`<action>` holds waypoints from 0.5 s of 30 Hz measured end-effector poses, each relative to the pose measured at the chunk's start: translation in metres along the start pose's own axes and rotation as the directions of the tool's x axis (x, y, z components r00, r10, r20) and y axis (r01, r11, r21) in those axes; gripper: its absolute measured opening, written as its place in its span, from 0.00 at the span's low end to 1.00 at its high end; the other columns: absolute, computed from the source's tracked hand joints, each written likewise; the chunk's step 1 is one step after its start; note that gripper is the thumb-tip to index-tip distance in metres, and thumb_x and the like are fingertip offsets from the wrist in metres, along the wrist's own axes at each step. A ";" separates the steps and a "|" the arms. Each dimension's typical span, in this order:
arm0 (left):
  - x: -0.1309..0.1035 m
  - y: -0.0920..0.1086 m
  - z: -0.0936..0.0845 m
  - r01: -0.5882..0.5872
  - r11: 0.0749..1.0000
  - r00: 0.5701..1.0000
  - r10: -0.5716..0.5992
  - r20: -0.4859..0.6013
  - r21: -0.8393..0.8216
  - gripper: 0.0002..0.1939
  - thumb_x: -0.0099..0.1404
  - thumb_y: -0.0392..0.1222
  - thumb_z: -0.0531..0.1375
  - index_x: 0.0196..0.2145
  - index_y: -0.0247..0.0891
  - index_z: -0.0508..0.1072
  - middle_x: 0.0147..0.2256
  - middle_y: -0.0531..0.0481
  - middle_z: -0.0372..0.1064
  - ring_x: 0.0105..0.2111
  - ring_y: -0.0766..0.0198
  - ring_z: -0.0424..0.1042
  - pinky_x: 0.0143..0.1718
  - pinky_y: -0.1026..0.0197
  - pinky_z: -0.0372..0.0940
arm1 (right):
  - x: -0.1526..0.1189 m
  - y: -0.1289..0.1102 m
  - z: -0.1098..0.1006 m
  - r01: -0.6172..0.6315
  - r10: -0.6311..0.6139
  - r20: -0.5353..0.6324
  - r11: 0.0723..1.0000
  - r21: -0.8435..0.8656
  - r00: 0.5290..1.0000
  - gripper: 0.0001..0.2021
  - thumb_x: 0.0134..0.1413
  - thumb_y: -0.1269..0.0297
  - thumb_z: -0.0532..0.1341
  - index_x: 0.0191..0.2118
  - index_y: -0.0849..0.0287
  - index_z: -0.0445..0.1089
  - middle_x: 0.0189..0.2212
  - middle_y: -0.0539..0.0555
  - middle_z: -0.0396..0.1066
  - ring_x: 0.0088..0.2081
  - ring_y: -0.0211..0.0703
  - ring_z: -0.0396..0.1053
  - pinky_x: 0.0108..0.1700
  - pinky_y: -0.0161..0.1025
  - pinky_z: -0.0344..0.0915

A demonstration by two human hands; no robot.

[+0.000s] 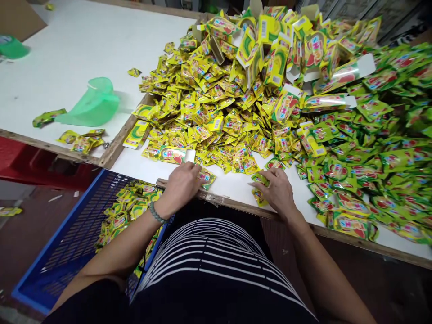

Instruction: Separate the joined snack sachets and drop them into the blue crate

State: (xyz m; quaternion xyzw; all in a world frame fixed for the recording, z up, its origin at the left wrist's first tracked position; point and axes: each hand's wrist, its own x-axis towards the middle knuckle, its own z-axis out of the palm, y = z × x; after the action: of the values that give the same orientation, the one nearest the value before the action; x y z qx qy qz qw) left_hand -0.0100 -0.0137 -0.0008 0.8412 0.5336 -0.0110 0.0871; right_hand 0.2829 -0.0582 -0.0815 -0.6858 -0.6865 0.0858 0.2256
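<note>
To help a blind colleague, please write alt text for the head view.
Two bare hands work at a white table: the right hand holds a small green packet, the left hand is beside another packet. Beyond them lie heaped yellow packets and boxes, with green packets rightward; a blue crate is lower left.

two hands point(185, 182) point(278, 191), one bracelet point(155, 212), one blue crate point(64, 238), two green plastic pieces point(92, 108) point(13, 47), uncountably many packets point(232, 122), several boxes point(277, 65)
</note>
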 end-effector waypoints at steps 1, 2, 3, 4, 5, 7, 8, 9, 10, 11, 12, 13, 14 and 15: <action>0.004 0.006 0.004 -0.038 0.999 0.999 0.038 0.008 0.008 0.16 0.66 0.47 0.56 0.45 0.34 0.72 0.42 0.39 0.70 0.43 0.52 0.69 0.43 0.55 0.64 | 0.000 0.001 -0.002 0.013 -0.013 0.002 1.000 -0.027 1.000 0.16 0.56 0.50 0.60 0.42 0.56 0.73 0.39 0.59 0.70 0.43 0.54 0.67 0.44 0.49 0.67; 0.007 0.011 0.007 -0.058 0.998 0.998 0.058 0.015 0.020 0.17 0.65 0.48 0.57 0.45 0.34 0.72 0.42 0.38 0.69 0.44 0.50 0.68 0.43 0.54 0.64 | 0.001 0.001 -0.005 0.029 -0.028 0.020 0.998 -0.052 0.999 0.15 0.57 0.52 0.59 0.41 0.56 0.74 0.40 0.59 0.71 0.43 0.54 0.67 0.44 0.49 0.67; 0.009 0.014 0.009 -0.058 0.998 0.998 0.057 0.019 0.039 0.18 0.64 0.49 0.58 0.45 0.33 0.72 0.42 0.36 0.68 0.44 0.49 0.67 0.43 0.53 0.64 | 0.002 0.001 -0.007 0.042 -0.038 0.045 0.996 -0.078 0.998 0.13 0.58 0.54 0.58 0.40 0.56 0.73 0.40 0.59 0.72 0.43 0.54 0.68 0.45 0.48 0.67; 0.011 0.018 0.012 -0.048 0.997 0.999 0.047 0.019 0.060 0.19 0.64 0.50 0.59 0.45 0.32 0.72 0.43 0.35 0.68 0.44 0.47 0.66 0.42 0.52 0.64 | 0.004 0.002 -0.011 0.049 -0.042 0.068 0.993 -0.103 0.997 0.12 0.59 0.57 0.57 0.40 0.57 0.73 0.39 0.60 0.72 0.43 0.54 0.68 0.45 0.48 0.66; 0.013 0.020 0.014 -0.043 0.996 0.999 0.042 0.016 0.078 0.19 0.63 0.50 0.59 0.45 0.32 0.72 0.43 0.34 0.67 0.45 0.46 0.66 0.42 0.51 0.64 | 0.006 0.003 -0.015 0.045 -0.035 0.080 0.991 -0.125 0.996 0.11 0.59 0.59 0.56 0.40 0.57 0.73 0.38 0.60 0.73 0.42 0.54 0.69 0.46 0.48 0.66; 0.015 0.024 0.019 -0.081 0.993 0.997 0.081 0.010 0.087 0.17 0.64 0.45 0.58 0.46 0.31 0.72 0.43 0.34 0.67 0.45 0.45 0.65 0.43 0.50 0.64 | 0.010 0.008 -0.023 -0.015 0.021 0.047 0.991 -0.135 0.999 0.11 0.58 0.63 0.55 0.41 0.59 0.73 0.37 0.61 0.74 0.41 0.54 0.70 0.45 0.48 0.65; 0.015 0.025 0.020 -0.121 0.990 0.993 0.121 0.013 0.072 0.15 0.64 0.42 0.56 0.46 0.32 0.72 0.43 0.35 0.67 0.45 0.46 0.65 0.45 0.50 0.64 | 0.011 0.012 -0.028 -0.075 0.076 0.003 0.991 -0.110 0.997 0.12 0.57 0.64 0.54 0.41 0.59 0.72 0.36 0.60 0.75 0.39 0.53 0.71 0.44 0.48 0.66; 0.015 0.025 0.021 -0.162 0.986 0.987 0.161 0.014 0.044 0.15 0.65 0.39 0.55 0.46 0.32 0.72 0.43 0.36 0.68 0.46 0.48 0.66 0.47 0.50 0.63 | 0.011 0.016 -0.033 -0.150 0.148 -0.043 0.987 -0.049 0.988 0.12 0.56 0.63 0.54 0.42 0.60 0.72 0.34 0.60 0.75 0.36 0.52 0.71 0.41 0.47 0.66; 0.015 0.025 0.022 -0.187 0.982 0.982 0.187 0.005 0.008 0.15 0.66 0.38 0.53 0.47 0.33 0.72 0.44 0.37 0.68 0.46 0.50 0.66 0.48 0.51 0.63 | 0.011 0.020 -0.037 -0.226 0.229 -0.072 0.973 0.049 0.971 0.13 0.56 0.61 0.55 0.41 0.60 0.72 0.32 0.58 0.74 0.33 0.50 0.71 0.38 0.46 0.66; 0.014 0.024 0.021 -0.184 0.983 0.983 0.184 -0.018 -0.024 0.15 0.67 0.38 0.52 0.48 0.33 0.71 0.44 0.38 0.68 0.47 0.51 0.67 0.49 0.52 0.63 | 0.009 0.024 -0.040 -0.288 0.302 -0.067 0.942 0.171 0.951 0.13 0.55 0.58 0.56 0.41 0.60 0.71 0.30 0.57 0.74 0.31 0.48 0.70 0.36 0.44 0.66; 0.013 0.022 0.020 -0.155 0.987 0.987 0.153 -0.048 -0.045 0.16 0.68 0.40 0.51 0.50 0.33 0.71 0.46 0.38 0.68 0.47 0.52 0.67 0.50 0.53 0.63 | 0.006 0.026 -0.042 -0.330 0.353 -0.027 0.897 0.294 0.935 0.14 0.54 0.55 0.57 0.40 0.59 0.71 0.28 0.55 0.73 0.29 0.46 0.69 0.33 0.42 0.65; 0.012 0.020 0.018 -0.104 0.993 0.992 0.100 -0.075 -0.051 0.17 0.68 0.43 0.51 0.50 0.33 0.70 0.47 0.37 0.68 0.47 0.51 0.67 0.49 0.53 0.63 | 0.002 0.027 -0.043 -0.355 0.374 0.029 0.848 0.395 0.927 0.15 0.53 0.52 0.58 0.39 0.58 0.71 0.26 0.53 0.72 0.27 0.45 0.69 0.31 0.41 0.65; 0.010 0.017 0.016 -0.040 0.998 0.995 0.036 -0.089 -0.041 0.19 0.68 0.47 0.52 0.51 0.33 0.70 0.47 0.36 0.68 0.47 0.50 0.67 0.48 0.52 0.64 | -0.003 0.026 -0.043 -0.367 0.370 0.087 0.811 0.455 0.925 0.16 0.52 0.50 0.59 0.38 0.58 0.70 0.26 0.52 0.71 0.27 0.44 0.68 0.30 0.40 0.64; 0.010 0.015 0.015 0.028 1.000 0.996 -0.029 -0.087 -0.013 0.22 0.67 0.51 0.53 0.51 0.33 0.70 0.46 0.35 0.68 0.46 0.48 0.67 0.46 0.51 0.64 | -0.009 0.024 -0.041 -0.375 0.355 0.134 0.800 0.469 0.925 0.17 0.50 0.48 0.61 0.37 0.57 0.71 0.25 0.51 0.71 0.27 0.43 0.68 0.30 0.39 0.63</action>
State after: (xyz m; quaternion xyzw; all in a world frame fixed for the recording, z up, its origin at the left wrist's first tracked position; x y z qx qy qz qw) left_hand 0.0084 -0.0135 -0.0148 0.8326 0.5490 0.0275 0.0687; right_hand 0.3220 -0.0733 -0.0572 -0.7242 -0.5022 0.3108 0.3560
